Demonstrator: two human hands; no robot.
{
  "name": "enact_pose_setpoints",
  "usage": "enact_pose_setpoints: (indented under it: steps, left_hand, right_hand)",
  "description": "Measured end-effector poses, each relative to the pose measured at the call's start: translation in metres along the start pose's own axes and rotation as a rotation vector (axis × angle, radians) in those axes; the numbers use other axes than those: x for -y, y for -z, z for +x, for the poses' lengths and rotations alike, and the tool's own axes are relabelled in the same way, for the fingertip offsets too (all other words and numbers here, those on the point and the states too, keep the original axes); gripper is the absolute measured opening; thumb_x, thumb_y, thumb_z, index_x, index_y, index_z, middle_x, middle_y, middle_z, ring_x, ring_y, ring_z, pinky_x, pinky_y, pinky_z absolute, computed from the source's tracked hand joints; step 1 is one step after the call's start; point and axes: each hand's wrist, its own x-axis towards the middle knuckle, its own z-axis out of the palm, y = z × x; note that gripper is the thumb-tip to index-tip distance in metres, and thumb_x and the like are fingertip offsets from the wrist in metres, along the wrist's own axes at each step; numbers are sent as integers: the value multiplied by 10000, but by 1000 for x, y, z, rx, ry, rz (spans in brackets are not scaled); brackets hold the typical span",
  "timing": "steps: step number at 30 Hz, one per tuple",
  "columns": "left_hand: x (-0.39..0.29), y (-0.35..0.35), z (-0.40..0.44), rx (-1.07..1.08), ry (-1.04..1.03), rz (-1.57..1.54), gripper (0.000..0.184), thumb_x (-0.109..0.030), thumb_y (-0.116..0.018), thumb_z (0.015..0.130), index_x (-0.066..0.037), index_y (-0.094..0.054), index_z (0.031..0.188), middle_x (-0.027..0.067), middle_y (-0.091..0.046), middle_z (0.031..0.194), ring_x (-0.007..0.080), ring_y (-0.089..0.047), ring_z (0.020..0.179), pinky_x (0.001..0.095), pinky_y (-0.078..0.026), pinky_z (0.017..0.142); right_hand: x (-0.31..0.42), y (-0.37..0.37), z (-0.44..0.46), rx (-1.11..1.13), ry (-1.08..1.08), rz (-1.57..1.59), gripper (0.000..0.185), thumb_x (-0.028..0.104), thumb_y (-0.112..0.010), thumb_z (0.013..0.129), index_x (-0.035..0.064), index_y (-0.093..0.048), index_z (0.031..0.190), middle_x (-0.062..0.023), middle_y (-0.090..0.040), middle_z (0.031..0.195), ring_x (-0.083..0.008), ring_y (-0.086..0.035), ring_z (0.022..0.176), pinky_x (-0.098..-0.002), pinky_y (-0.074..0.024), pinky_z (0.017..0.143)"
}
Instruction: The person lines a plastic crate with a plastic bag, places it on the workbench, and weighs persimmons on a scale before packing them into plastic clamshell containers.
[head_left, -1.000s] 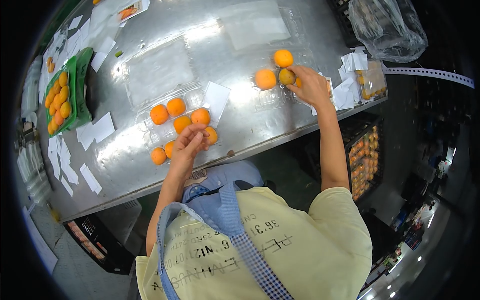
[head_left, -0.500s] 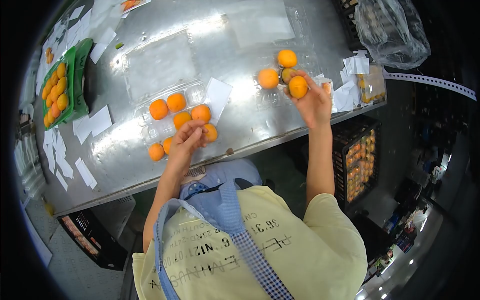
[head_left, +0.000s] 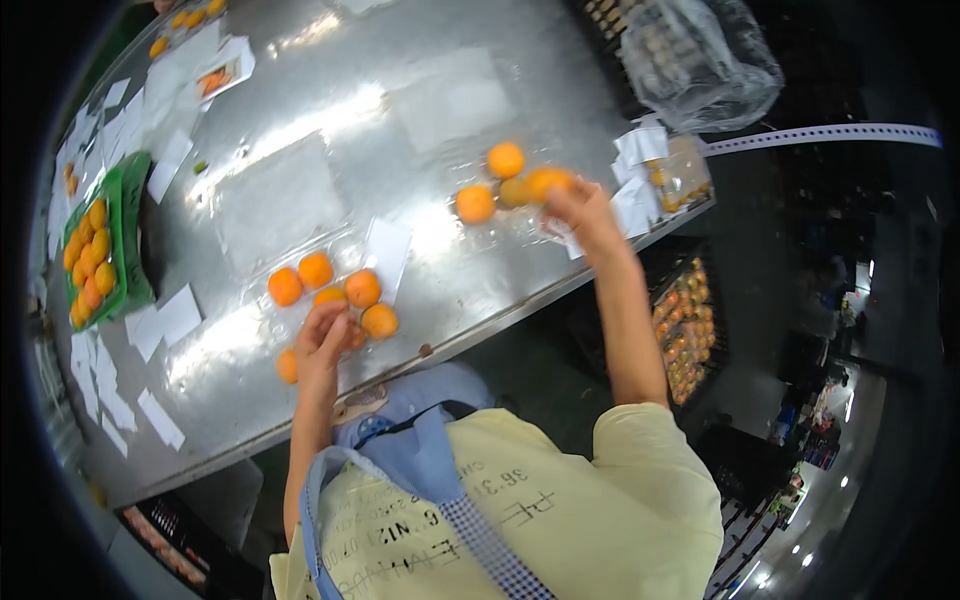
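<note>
My right hand (head_left: pixel 580 215) is closed around an orange (head_left: pixel 548 184), blurred by motion. Just left of it lie a greenish orange (head_left: pixel 513 192) and two more, one orange (head_left: pixel 506 160) behind and another orange (head_left: pixel 475 204) farther left. These sit in a clear plastic tray that glare makes hard to see. My left hand (head_left: pixel 325 335) has its fingers bent together over a second clear tray (head_left: pixel 345 240), among several oranges (head_left: pixel 362 288). An orange (head_left: pixel 356 338) shows partly beside the thumb; whether the fingers grip it is hidden.
A white card (head_left: pixel 387 258) lies beside the left tray. Green basket (head_left: pixel 140 240) with fruit and scattered paper labels (head_left: pixel 165 320) occupy the metal table's (head_left: pixel 430 300) left side. At right are paper slips (head_left: pixel 640 145), a clear box (head_left: pixel 685 175) and a plastic bag (head_left: pixel 700 65). Fruit crate (head_left: pixel 690 330) stands below.
The view has swung, so the table contents sit lower and farther left. My right hand still holds its orange, now beside the greenish one. My left hand stays over its tray.
</note>
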Motion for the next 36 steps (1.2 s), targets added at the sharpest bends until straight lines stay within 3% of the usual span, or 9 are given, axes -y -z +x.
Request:
enact_pose_setpoints:
  steps: [3,4,8,11,14,17,22,34,36]
  left_hand:
    - [1,20,1,-19,-125,-31,227,-143,-589,899,-56,-567,1108,13,-589,899,87,-555,781,220,-455,674]
    - [2,27,3,-28,-152,-17,225,-137,-591,897,-51,-567,1104,15,-589,898,87,-553,781,221,-454,673]
    - [1,54,-4,-128,-258,72,214,-118,-585,899,-27,-567,1092,25,-590,888,94,-557,784,224,-449,667]
    - [4,87,-12,-362,-397,159,198,-96,-579,900,-16,-576,1082,41,-593,902,108,-552,813,232,-445,709]
    - [30,130,-17,-686,-452,374,197,-113,-568,909,-18,-603,1078,39,-606,910,103,-552,840,237,-443,736]
    - [60,166,-23,-684,-275,493,234,-148,-548,926,-19,-608,1112,41,-616,900,95,-564,803,226,-455,706]
    - [61,148,-33,-529,-60,164,268,-171,-546,929,-21,-614,1140,37,-627,886,72,-569,699,207,-489,598]
    - [67,116,-14,-342,-89,47,270,-43,-537,903,-15,-582,1168,44,-582,860,89,-551,690,264,-569,628]
    - [67,115,-15,-329,-84,58,272,-31,-527,902,-14,-577,1170,40,-569,850,93,-557,702,264,-567,632]
  right_hand:
    - [123,68,40,-140,403,154,304,230,-643,869,-4,-596,1057,-111,-647,972,-168,-631,905,-328,-521,793]
    - [161,100,67,-12,610,264,306,232,-598,902,-17,-573,1077,-132,-631,1020,-204,-627,937,-330,-526,838]
    - [236,114,87,-260,614,405,429,247,-596,902,-69,-479,1167,-243,-532,1168,-324,-538,1134,-391,-456,998]
    - [207,73,93,-188,578,159,356,162,-587,906,-51,-508,1181,-168,-576,1161,-281,-568,1098,-339,-473,958]
    - [121,1,78,-25,507,-224,288,150,-630,870,-6,-600,1110,-101,-656,997,-161,-637,872,-249,-519,738]
    - [30,-65,53,200,363,-506,278,140,-667,838,46,-636,1098,-61,-663,957,-107,-607,803,-220,-486,689]
    - [-58,-133,-6,451,291,-757,255,151,-679,811,49,-653,1043,-63,-676,879,-124,-609,727,-255,-490,665]
    - [-81,-163,-27,261,462,-718,198,116,-649,808,35,-655,989,-88,-676,868,-167,-624,659,-274,-500,609]
    - [-79,-170,-32,273,482,-737,198,95,-656,823,12,-649,1003,-77,-677,868,-112,-607,677,-242,-485,606]
